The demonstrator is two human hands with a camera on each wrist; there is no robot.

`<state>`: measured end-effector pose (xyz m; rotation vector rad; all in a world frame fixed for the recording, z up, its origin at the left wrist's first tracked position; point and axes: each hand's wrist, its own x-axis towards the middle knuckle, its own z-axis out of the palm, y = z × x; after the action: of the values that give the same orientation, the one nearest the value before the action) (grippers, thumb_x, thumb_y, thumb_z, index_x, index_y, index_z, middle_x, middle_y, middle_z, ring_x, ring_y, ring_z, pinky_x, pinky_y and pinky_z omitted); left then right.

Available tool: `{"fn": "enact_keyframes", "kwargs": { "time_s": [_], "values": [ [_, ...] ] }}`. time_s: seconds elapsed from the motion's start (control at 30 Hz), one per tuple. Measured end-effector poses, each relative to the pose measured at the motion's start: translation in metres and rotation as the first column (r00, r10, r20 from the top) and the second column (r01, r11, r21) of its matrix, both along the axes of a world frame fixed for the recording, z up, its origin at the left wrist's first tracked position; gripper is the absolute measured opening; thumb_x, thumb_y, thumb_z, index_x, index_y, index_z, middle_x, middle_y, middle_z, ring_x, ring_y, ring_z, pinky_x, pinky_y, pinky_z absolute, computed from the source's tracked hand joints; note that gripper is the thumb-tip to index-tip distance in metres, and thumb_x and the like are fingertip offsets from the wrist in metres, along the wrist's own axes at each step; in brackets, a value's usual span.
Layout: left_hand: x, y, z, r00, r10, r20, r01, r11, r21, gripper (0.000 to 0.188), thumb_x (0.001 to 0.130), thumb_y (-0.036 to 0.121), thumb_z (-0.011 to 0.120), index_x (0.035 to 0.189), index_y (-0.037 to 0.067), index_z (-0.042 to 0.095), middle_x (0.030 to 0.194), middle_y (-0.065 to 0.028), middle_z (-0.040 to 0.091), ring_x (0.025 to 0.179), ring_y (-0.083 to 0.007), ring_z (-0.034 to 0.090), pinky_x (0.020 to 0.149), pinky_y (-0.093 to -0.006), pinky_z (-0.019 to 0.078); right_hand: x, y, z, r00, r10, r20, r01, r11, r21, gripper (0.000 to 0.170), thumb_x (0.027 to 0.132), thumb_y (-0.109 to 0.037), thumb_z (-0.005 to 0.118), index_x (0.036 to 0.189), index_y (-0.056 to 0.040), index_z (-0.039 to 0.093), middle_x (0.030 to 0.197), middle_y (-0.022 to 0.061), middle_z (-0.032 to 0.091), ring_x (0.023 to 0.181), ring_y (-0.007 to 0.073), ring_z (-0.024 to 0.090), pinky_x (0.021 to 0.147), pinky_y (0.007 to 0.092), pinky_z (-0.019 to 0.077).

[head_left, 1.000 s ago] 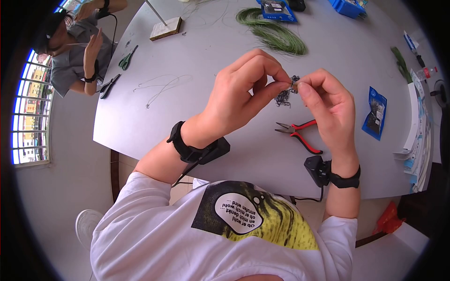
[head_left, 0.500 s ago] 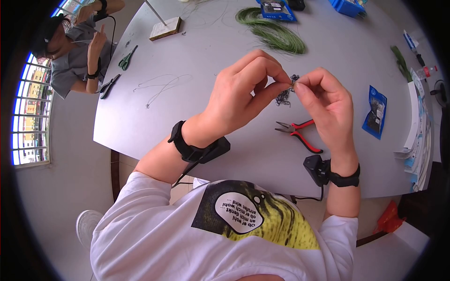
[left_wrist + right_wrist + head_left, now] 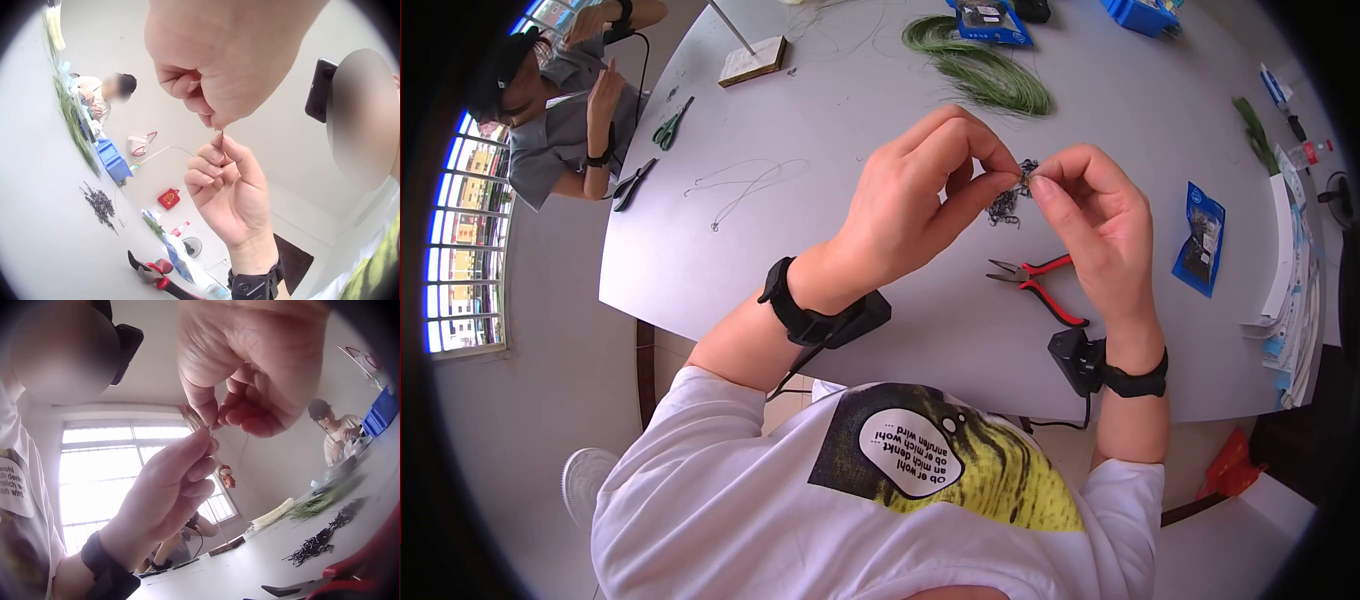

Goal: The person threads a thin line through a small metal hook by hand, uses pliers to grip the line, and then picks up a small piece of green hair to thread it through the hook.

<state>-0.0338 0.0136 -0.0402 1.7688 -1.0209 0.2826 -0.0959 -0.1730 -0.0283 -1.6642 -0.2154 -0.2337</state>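
Slightly farther from my left hand point(image 3: 920, 190) than half a second ago, my right hand point(image 3: 1115, 235) shares a thin piece point(image 3: 222, 133), pinched by both and raised between them, fingertips probably chosen because it is so small. Beneath, the dark heap point(image 3: 309, 545), partly covered in the head view, shows clear in both wrist views. Red-handled pliers point(image 3: 1026, 272) lie on the table point(image 3: 940, 340), handy to my right.

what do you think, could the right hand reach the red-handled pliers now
Probably yes: the red-handled pliers lie nearby on the table with nothing resting on them, though the right hand is busy pinching a thin piece.
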Motion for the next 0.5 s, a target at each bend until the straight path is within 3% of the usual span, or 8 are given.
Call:
{"fn": "enact_keyframes", "kwargs": {
  "time_s": [0.13, 0.2, 0.23, 0.33, 0.4, 0.43, 0.5],
  "values": [
    [-0.0006, -0.0009, 0.0003, 0.999, -0.013, -0.030, 0.013, 1.000, 0.011, 0.010, 0.087, -0.004, 0.066, 0.092, 0.001, 0.059, 0.091, -0.0033, 0.058, 0.067, -0.0066, 0.049, 0.053, -0.0206, 0.0378, 0.0014, -0.0010, -0.0025, 1.000, 0.007, 0.018, -0.007, 1.000, 0.000, 0.007, 0.090, -0.007, 0.065, 0.089, -0.0008, 0.063, 0.080, -0.0004, 0.063, 0.071, 0.0056, 0.054, 0.068, 0.0216, 0.0444],
    [-0.0010, -0.0026, 0.0015, 1.000, 0.018, -0.004, -0.018, 1.000, -0.011, 0.013, 0.083, -0.001, 0.070, 0.089, 0.002, 0.059, 0.084, -0.0058, 0.058, 0.062, -0.0152, 0.057, 0.054, -0.0281, 0.0452, 0.0015, -0.0007, -0.0029, 1.000, 0.003, 0.021, -0.002, 1.000, -0.007, 0.007, 0.090, -0.007, 0.065, 0.089, -0.0011, 0.063, 0.080, -0.0005, 0.063, 0.071, 0.0055, 0.054, 0.068, 0.0217, 0.0444],
    [-0.0009, -0.0025, 0.0014, 1.000, 0.018, -0.003, -0.018, 1.000, -0.011, 0.013, 0.083, -0.001, 0.070, 0.089, 0.002, 0.059, 0.084, -0.0058, 0.058, 0.062, -0.0152, 0.057, 0.054, -0.0281, 0.0452, 0.0015, -0.0007, -0.0032, 1.000, 0.003, 0.021, -0.003, 1.000, -0.007, 0.007, 0.090, -0.007, 0.065, 0.089, -0.0011, 0.063, 0.080, -0.0005, 0.063, 0.071, 0.0055, 0.054, 0.068, 0.0217, 0.0444],
    [0.0003, -0.0011, 0.0007, 1.000, 0.021, 0.006, -0.021, 1.000, 0.006, 0.013, 0.084, 0.000, 0.070, 0.090, 0.002, 0.059, 0.084, -0.0056, 0.058, 0.063, -0.0149, 0.057, 0.054, -0.0279, 0.0448, 0.0020, -0.0013, -0.0036, 0.999, -0.014, 0.029, 0.015, 0.999, -0.031, 0.006, 0.090, -0.007, 0.065, 0.089, -0.0015, 0.063, 0.077, -0.0009, 0.063, 0.068, 0.0051, 0.054, 0.065, 0.0216, 0.0439],
    [0.0012, 0.0003, -0.0002, 0.999, 0.024, -0.048, -0.023, 0.999, 0.027, 0.008, 0.089, 0.000, 0.067, 0.094, 0.002, 0.060, 0.087, -0.0026, 0.058, 0.065, -0.0066, 0.048, 0.054, -0.0208, 0.0372, 0.0025, -0.0031, -0.0032, 0.999, -0.027, 0.039, 0.031, 0.994, -0.108, 0.007, 0.091, -0.008, 0.065, 0.088, -0.0017, 0.063, 0.075, -0.0012, 0.063, 0.066, 0.0046, 0.054, 0.062, 0.0214, 0.0430],
    [0.0011, -0.0003, -0.0015, 0.999, 0.024, -0.047, -0.023, 0.999, 0.026, 0.008, 0.089, 0.000, 0.067, 0.094, 0.002, 0.060, 0.087, -0.0026, 0.058, 0.065, -0.0066, 0.048, 0.054, -0.0208, 0.0372, 0.0027, -0.0029, -0.0033, 0.999, -0.027, 0.039, 0.031, 0.994, -0.109, 0.007, 0.091, -0.008, 0.065, 0.088, -0.0017, 0.063, 0.075, -0.0012, 0.063, 0.066, 0.0046, 0.054, 0.062, 0.0214, 0.0430],
    [0.0011, -0.0028, -0.0037, 0.986, 0.117, -0.119, -0.114, 0.993, 0.027, 0.007, 0.091, 0.004, 0.067, 0.094, 0.001, 0.061, 0.085, -0.0011, 0.061, 0.065, -0.0050, 0.049, 0.054, -0.0204, 0.0378, 0.0031, -0.0023, -0.0044, 0.997, -0.051, 0.062, 0.058, 0.992, -0.111, 0.007, 0.091, -0.008, 0.065, 0.087, -0.0017, 0.064, 0.074, -0.0012, 0.063, 0.065, 0.0040, 0.054, 0.060, 0.0207, 0.0418]
  ]
}}
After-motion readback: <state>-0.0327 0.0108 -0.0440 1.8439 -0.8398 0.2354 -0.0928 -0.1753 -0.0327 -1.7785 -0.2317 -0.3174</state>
